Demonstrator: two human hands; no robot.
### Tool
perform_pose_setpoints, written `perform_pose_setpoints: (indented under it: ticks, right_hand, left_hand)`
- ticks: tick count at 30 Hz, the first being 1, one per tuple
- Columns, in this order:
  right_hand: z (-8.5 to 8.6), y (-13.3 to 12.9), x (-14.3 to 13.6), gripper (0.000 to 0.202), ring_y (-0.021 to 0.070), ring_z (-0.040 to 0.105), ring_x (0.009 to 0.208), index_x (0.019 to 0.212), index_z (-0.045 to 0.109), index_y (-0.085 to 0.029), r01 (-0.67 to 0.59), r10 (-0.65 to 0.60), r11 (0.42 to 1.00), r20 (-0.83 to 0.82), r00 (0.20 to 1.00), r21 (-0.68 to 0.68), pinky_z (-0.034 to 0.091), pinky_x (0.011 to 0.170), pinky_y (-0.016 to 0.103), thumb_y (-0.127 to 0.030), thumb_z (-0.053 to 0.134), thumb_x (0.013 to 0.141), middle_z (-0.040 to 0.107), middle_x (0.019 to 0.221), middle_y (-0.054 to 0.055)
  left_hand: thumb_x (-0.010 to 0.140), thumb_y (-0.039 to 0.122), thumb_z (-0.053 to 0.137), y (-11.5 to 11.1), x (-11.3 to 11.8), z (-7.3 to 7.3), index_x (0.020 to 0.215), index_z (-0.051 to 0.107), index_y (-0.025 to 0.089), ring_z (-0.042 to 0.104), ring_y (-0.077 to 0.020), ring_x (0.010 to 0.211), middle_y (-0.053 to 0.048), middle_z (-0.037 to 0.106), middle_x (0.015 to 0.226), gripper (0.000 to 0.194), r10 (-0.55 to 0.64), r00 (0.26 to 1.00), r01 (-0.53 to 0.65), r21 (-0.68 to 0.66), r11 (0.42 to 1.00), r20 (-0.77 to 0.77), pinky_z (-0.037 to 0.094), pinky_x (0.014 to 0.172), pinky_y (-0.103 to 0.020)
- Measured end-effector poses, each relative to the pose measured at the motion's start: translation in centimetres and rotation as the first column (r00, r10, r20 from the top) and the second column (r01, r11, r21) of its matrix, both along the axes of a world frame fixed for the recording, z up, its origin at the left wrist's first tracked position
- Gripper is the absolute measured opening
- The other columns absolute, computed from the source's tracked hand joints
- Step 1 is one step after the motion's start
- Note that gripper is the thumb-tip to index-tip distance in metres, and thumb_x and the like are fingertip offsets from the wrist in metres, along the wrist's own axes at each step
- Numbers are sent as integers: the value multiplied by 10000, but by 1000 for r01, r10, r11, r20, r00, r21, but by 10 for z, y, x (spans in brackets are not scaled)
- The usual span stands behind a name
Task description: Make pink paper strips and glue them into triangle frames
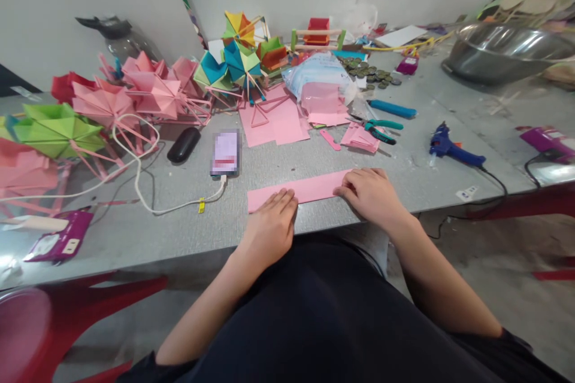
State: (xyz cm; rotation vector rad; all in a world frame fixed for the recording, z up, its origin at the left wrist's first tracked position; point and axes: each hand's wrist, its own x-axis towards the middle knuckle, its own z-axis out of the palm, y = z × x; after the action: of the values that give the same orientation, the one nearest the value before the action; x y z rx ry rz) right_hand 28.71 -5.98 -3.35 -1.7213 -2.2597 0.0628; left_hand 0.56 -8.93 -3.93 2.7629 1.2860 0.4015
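Observation:
A long folded strip of pink paper [314, 188] lies flat along the near edge of the table. My left hand [275, 224] rests on its left part, fingers stretched out and pressing it down. At the right end, my right hand [371, 191] has its fingers curled over the strip, with the thumb at the near edge; that end is hidden under the hand. Beyond the strip are a stack of small pink paper pieces [360, 139], a pink cutter [330, 140] and larger pink sheets [269, 122].
Folded paper wheels [155, 93] on stick frames crowd the back left. A phone [225, 152] charges by a white cable, beside a black case [184, 145]. Teal-handled pliers [381, 127], a blue glue gun [456, 146], coins [368, 70] and a metal bowl [489, 57] are rightward.

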Motion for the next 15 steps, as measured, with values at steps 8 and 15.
perform_pose_setpoints:
  ticks: [8,15]
  right_hand:
    - [3,-6,-3,264,276,648,921,843,665,-208,49,-49,999,56,997,16,372,889,433,-358,590,1047,739,891,72]
    - [-4,-37,-41,319,313,648,1286,1268,731,-167,-221,222,957,13,975,186,455,1131,496,-327,517,1093,733,1367,151]
  left_hand:
    - [1014,698,538,-18,13,2,1596,472,33,417,-435,1564,-278,481,1639,886,59,983,-56,21,998,-172,373,1273,-587]
    - [1002,608,638,-18,14,1,1604,479,90,440,-441,1548,-251,490,1645,811,70,981,-64,38,997,-182,383,1254,-612]
